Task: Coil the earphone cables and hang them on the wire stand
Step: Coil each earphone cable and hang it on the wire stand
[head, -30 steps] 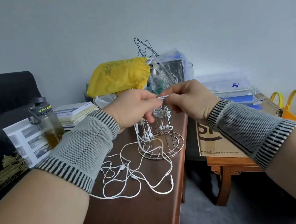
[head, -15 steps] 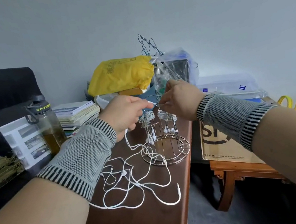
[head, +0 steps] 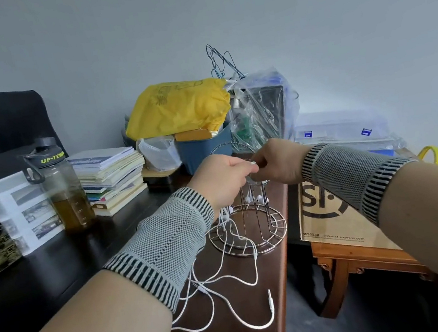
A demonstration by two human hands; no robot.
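Both hands meet over the top of the wire stand [head: 248,228], which sits near the right edge of the dark bench [head: 56,266]. The left hand [head: 221,178] has its fingers curled, pinching the white earphone cable [head: 230,279] against a small pale piece at its fingertips; the right hand [head: 276,162] curls in from the right and seems to pinch the same spot. To do this step well, I judge the loops should be kept snug and even while the coil is seated over an upright, with the loose tail fed in gradually so it does not snag the base ring. The stand's top and any hooks are hidden behind the hands, the right fingertips cannot be seen, and the earbuds [head: 257,198] hanging inside are hard to count. Slack cable sprawls nearer, its plug [head: 270,299] by the bench edge.
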